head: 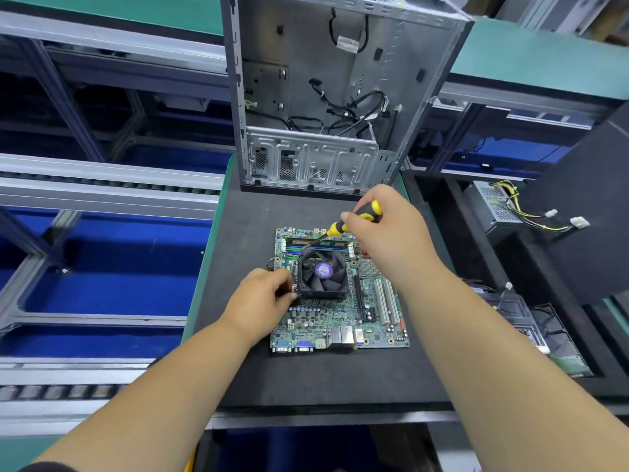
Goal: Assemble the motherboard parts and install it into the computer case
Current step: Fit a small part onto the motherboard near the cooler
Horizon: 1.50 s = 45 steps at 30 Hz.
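Two hands are over the motherboard [340,311], which lies flat on the dark mat [306,379] just in front of the open computer case [326,97]. I see the right hand [391,233] wrapped round the handle of a yellow-and-black screwdriver [357,219]; the shaft slants down and away toward the far left corner of the CPU cooler fan [323,275], crossing above the RAM stick [320,242] seated in its slot at the board's far edge. Whether the tip meets a screw, I cannot tell. The left hand [262,301] sits at the fan's left side, fingers curled in against the cooler's edge near a small screw head; whether they pinch anything I cannot make out. The fan sits on the board's far left part, with the white expansion slots [386,301] to its right. Inside the case, loose black cables [354,110] hang. Right of the case, a power supply [497,206] with yellow wires rests in a dark bin.
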Available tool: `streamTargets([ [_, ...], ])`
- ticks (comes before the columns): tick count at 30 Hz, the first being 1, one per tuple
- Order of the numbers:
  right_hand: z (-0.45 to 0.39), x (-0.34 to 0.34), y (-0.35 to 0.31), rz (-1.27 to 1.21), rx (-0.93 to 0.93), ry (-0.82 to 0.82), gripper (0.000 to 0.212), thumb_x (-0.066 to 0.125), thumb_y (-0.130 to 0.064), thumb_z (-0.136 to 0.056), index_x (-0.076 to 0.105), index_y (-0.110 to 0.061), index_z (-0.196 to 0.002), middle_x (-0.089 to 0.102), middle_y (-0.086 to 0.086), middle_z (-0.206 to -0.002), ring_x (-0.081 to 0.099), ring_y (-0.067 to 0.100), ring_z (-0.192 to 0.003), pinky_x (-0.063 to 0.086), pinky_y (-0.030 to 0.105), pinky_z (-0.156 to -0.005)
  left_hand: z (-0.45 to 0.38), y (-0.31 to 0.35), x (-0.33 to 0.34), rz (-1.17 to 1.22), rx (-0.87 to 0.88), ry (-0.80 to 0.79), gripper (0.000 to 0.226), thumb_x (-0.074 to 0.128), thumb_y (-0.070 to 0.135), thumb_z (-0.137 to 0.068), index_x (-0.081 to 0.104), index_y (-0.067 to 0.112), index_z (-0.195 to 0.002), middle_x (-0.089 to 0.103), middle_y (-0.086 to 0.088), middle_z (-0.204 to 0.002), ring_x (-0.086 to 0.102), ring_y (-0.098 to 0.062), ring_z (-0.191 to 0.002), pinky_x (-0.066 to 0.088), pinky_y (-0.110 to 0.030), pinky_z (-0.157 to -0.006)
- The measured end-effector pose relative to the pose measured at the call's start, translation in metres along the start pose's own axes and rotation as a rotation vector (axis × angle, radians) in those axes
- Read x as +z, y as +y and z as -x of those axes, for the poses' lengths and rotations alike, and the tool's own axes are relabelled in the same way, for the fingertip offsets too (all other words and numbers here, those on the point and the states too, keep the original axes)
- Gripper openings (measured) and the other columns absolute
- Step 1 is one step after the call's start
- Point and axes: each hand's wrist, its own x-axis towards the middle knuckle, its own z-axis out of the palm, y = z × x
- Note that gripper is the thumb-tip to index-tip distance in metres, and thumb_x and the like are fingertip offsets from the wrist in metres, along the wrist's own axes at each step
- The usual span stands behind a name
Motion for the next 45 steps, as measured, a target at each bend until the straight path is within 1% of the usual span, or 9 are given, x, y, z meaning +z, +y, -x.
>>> streamTargets([
  [9,-0.008,0.007,0.009,-0.15,0.007,-0.004,0.028,0.077,-0.034,-0.079,0.057,-0.014,-0.079,0.056,-0.005,-0.062,0.048,0.009,-0.055,0.04,0.027,-0.056,-0.013,0.009,-0.004,0.453,-0.153,0.049,0.036,0.066,0.019,-0.086,0.052,0.025,-0.118,0.049,0.012,-0.114,0.048,-0.006,-0.111,0.04,-0.03,-0.1],
  [12,-0.005,0.012,0.009,-0.139,-0.048,0.031,0.031,0.068,-0.042,-0.086,0.053,-0.016,-0.079,0.054,-0.006,-0.061,0.046,0.004,-0.051,0.038,0.026,-0.053,-0.019,0.011,0.0,0.399,-0.131,0.079,0.041,0.064,0.036,-0.087,0.049,0.026,-0.124,0.049,0.009,-0.117,0.042,-0.011,-0.119,0.037,-0.034,-0.104],
  [16,-0.002,0.006,0.015,-0.073,-0.106,0.14,0.031,0.062,-0.044,-0.089,0.048,-0.019,-0.078,0.054,-0.015,-0.061,0.05,0.003,-0.055,0.036,0.016,-0.05,-0.026,0.02,0.002,0.283,-0.09,0.009,0.084,0.067,0.07,-0.06,0.036,0.043,-0.134,0.036,0.011,-0.122,0.028,-0.01,-0.121,0.029,-0.029,-0.101],
  [19,0.0,-0.004,0.026,-0.046,-0.069,0.162,0.029,0.064,-0.042,-0.089,0.05,-0.019,-0.079,0.055,-0.013,-0.066,0.048,0.004,-0.058,0.041,0.028,-0.056,-0.033,0.027,0.005,-0.021,-0.086,-0.094,0.108,0.062,0.085,-0.046,0.019,0.056,-0.139,0.027,0.004,-0.118,0.023,-0.015,-0.115,0.025,-0.032,-0.1],
  [26,0.005,-0.025,0.044,-0.077,-0.01,0.185,0.027,0.066,-0.036,-0.089,0.052,-0.016,-0.079,0.053,-0.013,-0.063,0.051,0.001,-0.056,0.039,0.014,-0.051,-0.048,0.031,-0.004,-0.016,-0.124,-0.271,0.106,0.076,0.076,-0.046,0.028,0.048,-0.136,0.054,0.001,-0.123,0.052,-0.023,-0.115,0.046,-0.035,-0.095],
  [31,0.006,-0.036,0.055,-0.074,0.017,0.175,0.029,0.063,-0.043,-0.089,0.05,-0.019,-0.079,0.053,-0.011,-0.065,0.046,0.006,-0.058,0.043,0.033,-0.06,-0.049,0.035,-0.007,0.064,-0.176,-0.305,0.106,0.078,0.073,-0.044,0.03,0.048,-0.135,0.052,0.001,-0.128,0.053,-0.022,-0.115,0.046,-0.04,-0.098],
  [35,0.01,-0.034,0.063,-0.032,-0.005,0.138,0.032,0.059,-0.047,-0.09,0.047,-0.021,-0.077,0.055,-0.016,-0.065,0.047,0.004,-0.057,0.037,0.03,-0.053,-0.038,0.038,0.003,0.101,-0.222,-0.238,0.101,0.082,0.064,-0.052,0.026,0.056,-0.136,0.048,-0.002,-0.124,0.043,-0.027,-0.12,0.041,-0.041,-0.103],
  [40,0.015,-0.028,0.067,0.025,-0.029,0.048,0.035,0.053,-0.053,-0.091,0.044,-0.022,-0.078,0.058,-0.002,-0.067,0.053,0.02,-0.064,0.046,0.04,-0.058,-0.023,0.055,0.009,-0.224,-0.346,0.013,0.113,0.067,0.083,-0.043,0.013,0.061,-0.14,0.027,0.002,-0.117,0.029,-0.022,-0.111,0.028,-0.035,-0.1],
  [45,0.015,-0.03,0.066,0.088,-0.077,0.011,0.032,0.052,-0.052,-0.093,0.044,-0.025,-0.079,0.06,-0.003,-0.071,0.055,0.018,-0.067,0.049,0.041,-0.062,-0.029,0.071,0.009,-0.313,-0.064,0.045,0.113,0.067,0.082,-0.045,0.02,0.049,-0.142,0.023,0.01,-0.11,0.027,-0.017,-0.112,0.025,-0.035,-0.101],
])
